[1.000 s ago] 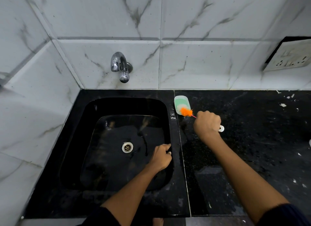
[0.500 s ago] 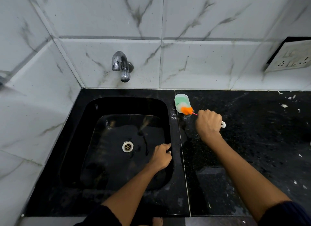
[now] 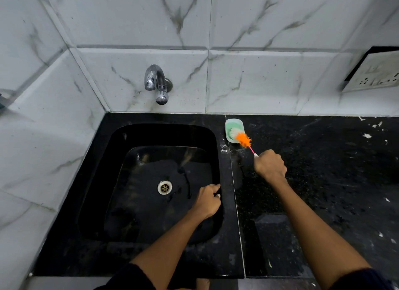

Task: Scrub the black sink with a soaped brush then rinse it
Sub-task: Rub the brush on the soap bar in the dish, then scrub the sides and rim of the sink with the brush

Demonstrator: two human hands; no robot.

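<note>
Beside the black sink, right hand grips the brush over the soap dish; left hand clutches the sink's rim.

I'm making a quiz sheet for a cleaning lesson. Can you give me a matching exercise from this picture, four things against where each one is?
Things:
1. brush
2. left hand
3. tap
4. drain

Places:
A. on the tiled wall above the sink
B. orange bristles over the soap dish, handle in the right hand
C. middle of the sink floor
D. on the sink's right edge

Pairs: 1-B, 2-D, 3-A, 4-C
</note>
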